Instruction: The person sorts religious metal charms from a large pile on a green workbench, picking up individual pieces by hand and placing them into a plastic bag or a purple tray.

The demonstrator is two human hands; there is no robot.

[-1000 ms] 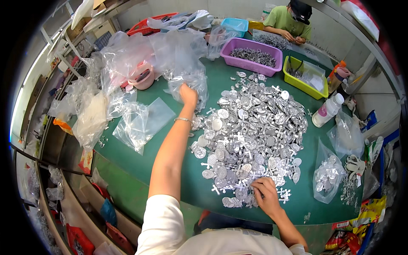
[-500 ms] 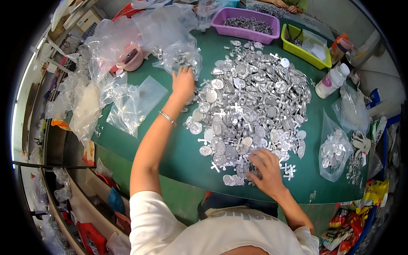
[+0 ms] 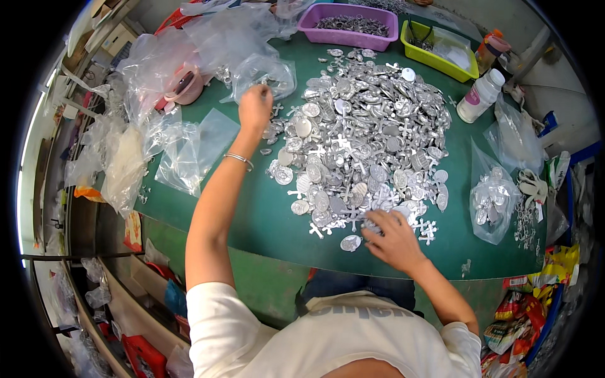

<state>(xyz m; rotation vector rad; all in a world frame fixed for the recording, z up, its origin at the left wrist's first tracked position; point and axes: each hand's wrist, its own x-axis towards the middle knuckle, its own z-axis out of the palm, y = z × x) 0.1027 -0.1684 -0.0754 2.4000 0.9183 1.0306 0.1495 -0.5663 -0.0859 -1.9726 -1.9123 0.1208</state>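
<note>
On my feed, the right hand (image 3: 396, 242) is nearer the pile of metal medals and crosses (image 3: 378, 129), half-curled at its near edge; I can't tell whether it grips a piece. From there the pile spreads toward eleven to twelve o'clock, its slightly longer axis running twelve to six. The left hand (image 3: 256, 108) has the pile at three to four o'clock, fingers bent beside the clear bag (image 3: 277, 72) at one o'clock, their hold hidden from me.
</note>
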